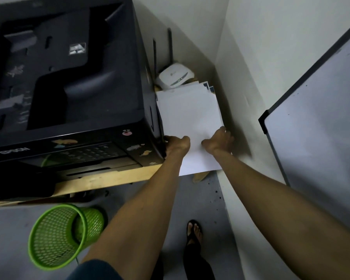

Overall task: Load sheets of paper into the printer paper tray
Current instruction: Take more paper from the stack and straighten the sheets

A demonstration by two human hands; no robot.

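I have both hands curled on one stack of paper at 12 o'clock: left hand, right hand. Stack lies right of the one printer, at 10 o'clock. Judgement: early; nothing loaded yet, tray not visible. One router beyond.

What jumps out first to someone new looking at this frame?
Centre frame, the left hand and right hand grip the near end of a stack of white paper sheets, in the gap between the wall and the big black Epson printer filling the upper left. Lower left, a bright green mesh wastebasket lies tipped on the grey floor. Behind the stack sits a white router with dark antennas.
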